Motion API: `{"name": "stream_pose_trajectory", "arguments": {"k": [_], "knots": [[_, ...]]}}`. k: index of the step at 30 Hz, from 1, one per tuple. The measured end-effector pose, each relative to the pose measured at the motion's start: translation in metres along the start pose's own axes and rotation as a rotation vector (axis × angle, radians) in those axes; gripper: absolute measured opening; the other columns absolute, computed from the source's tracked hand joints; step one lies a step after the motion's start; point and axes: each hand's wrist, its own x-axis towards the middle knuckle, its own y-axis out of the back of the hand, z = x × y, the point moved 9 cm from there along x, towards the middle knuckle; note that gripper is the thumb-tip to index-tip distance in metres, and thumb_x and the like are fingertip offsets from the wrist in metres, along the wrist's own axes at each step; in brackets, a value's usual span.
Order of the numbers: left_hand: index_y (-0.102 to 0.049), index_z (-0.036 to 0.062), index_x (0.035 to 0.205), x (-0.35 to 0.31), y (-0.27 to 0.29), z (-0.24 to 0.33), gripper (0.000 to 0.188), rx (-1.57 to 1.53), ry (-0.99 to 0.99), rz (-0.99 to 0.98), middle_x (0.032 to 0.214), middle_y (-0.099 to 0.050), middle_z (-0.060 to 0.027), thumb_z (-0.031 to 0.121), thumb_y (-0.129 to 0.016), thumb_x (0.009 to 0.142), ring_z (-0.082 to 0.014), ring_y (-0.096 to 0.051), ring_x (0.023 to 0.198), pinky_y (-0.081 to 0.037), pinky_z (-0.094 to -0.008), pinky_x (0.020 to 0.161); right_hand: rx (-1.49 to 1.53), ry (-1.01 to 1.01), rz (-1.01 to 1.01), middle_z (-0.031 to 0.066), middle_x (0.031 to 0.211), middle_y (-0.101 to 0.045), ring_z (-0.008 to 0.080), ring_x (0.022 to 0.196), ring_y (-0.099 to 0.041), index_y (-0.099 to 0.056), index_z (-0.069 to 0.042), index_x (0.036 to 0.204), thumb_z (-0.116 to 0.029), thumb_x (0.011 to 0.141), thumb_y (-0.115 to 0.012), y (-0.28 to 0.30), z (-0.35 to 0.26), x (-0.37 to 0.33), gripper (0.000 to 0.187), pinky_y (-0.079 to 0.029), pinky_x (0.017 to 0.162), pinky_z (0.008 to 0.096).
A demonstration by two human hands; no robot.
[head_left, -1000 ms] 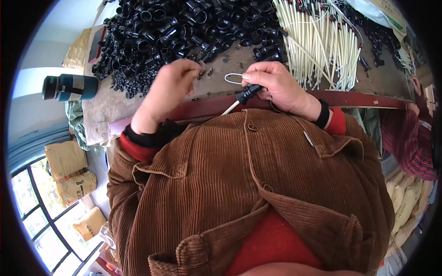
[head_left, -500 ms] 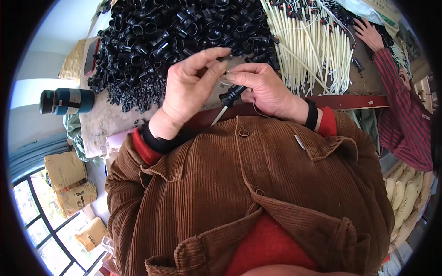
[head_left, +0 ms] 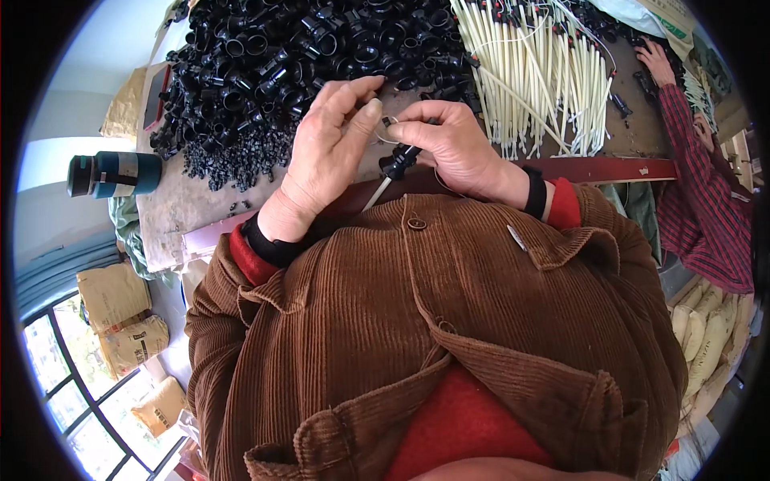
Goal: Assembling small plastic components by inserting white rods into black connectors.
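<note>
My right hand [head_left: 453, 144] is closed, thumb and forefinger pinching a thin pale cord [head_left: 385, 138] that makes a small loop, with a small dark piece at its end. Under those fingers sits a black plastic fitting [head_left: 399, 163], tilted, with a pale tube [head_left: 377, 195] coming out of its lower end toward my jacket. My left hand [head_left: 321, 152] is beside the cord loop, its thumb and forefinger apart and nothing visible between them. Its other fingers are partly hidden behind.
Black plastic fittings [head_left: 305, 48] are heaped at the back, with smaller black parts [head_left: 241, 156] in front. Pale tubes [head_left: 529, 88] lie bundled to the right. A dark green bottle [head_left: 116, 175] is at the left. At far right, a co-worker's hand [head_left: 656, 62] rests among parts.
My left hand has drawn slightly left, away from the cord end. My right hand and the fitting have shifted slightly left. The co-worker's hand has moved right.
</note>
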Motion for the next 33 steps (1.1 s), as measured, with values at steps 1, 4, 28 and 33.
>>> {"name": "stream_pose_trajectory", "arguments": {"k": [1, 4, 28, 33], "knots": [[-0.065, 0.0063, 0.108, -0.001, 0.004, 0.004, 0.020, 0.023, -0.041, 0.033, 0.082, -0.063, -0.0081, 0.011, -0.061, 0.089, -0.0164, -0.061, 0.071, -0.050, -0.0271, 0.068, -0.007, 0.037, -0.002, -0.0016, 0.072, -0.059, 0.0017, 0.052, -0.046, -0.066, -0.001, 0.090, -0.008, 0.084, -0.066, -0.001, -0.003, -0.001, 0.009, -0.034, 0.045, 0.0156], [-0.063, 0.0034, 0.100, -0.013, -0.001, -0.008, 0.014, 0.008, 0.095, -0.101, 0.082, -0.061, -0.0088, 0.013, -0.060, 0.090, -0.0173, -0.059, 0.072, -0.049, -0.0285, 0.069, -0.017, 0.034, 0.016, -0.0012, 0.072, -0.059, 0.0018, 0.054, -0.048, -0.066, -0.001, 0.089, -0.009, 0.084, -0.067, 0.001, -0.006, -0.005, 0.010, -0.035, 0.046, 0.0152], [-0.061, 0.0015, 0.076, -0.021, 0.001, -0.018, 0.027, -0.097, 0.371, -0.543, 0.058, -0.050, 0.0020, 0.022, -0.059, 0.093, -0.0050, -0.043, 0.054, -0.036, -0.0226, 0.049, -0.595, 0.050, -0.114, -0.0029, 0.072, -0.061, 0.0018, 0.066, -0.052, -0.067, -0.001, 0.092, -0.013, 0.087, -0.064, 0.043, -0.052, -0.018, 0.014, -0.041, 0.059, 0.0181], [-0.064, 0.0023, 0.075, -0.012, -0.015, -0.012, 0.027, 0.102, 0.314, -0.636, 0.057, -0.054, 0.0033, 0.024, -0.062, 0.091, -0.0042, -0.044, 0.049, -0.035, -0.0212, 0.045, -0.862, 0.574, 0.187, -0.0022, 0.079, -0.061, 0.0022, 0.066, -0.051, -0.063, -0.002, 0.098, -0.017, 0.090, -0.061, 0.056, -0.099, -0.016, 0.017, -0.041, 0.058, 0.0188]]}}
